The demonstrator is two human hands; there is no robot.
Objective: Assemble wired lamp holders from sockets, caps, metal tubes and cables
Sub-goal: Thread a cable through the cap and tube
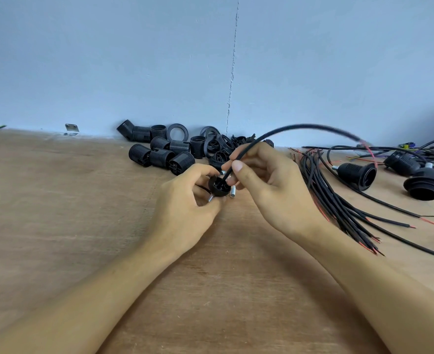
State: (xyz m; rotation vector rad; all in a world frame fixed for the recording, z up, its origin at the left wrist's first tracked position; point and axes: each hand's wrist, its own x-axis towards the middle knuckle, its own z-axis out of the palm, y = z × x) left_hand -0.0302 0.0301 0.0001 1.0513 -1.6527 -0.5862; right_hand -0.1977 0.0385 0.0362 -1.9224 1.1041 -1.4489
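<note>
your left hand (185, 200) is curled round the cap (218, 187), metal tube (210, 198) poking out down-left | right hand (267, 182) pinches the cable (246, 149) just above, tip at the cap's open face | cable slants up-right, so I'd reckon you push down-left, straight along the tube

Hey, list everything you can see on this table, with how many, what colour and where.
sockets: about ten, black, piled by the wall
rings: several, black, in that pile
cap: one, black, held at centre
metal tubes: three, silver, around the cap
cable: one, black, end at the cap
loose cables: many, black with red tips, table right
finished holders: at least two, black, far right
bracket: one, silver, by the wall, left
table: one, brown wood
left hand: holds the cap
right hand: pinches the cable
</note>
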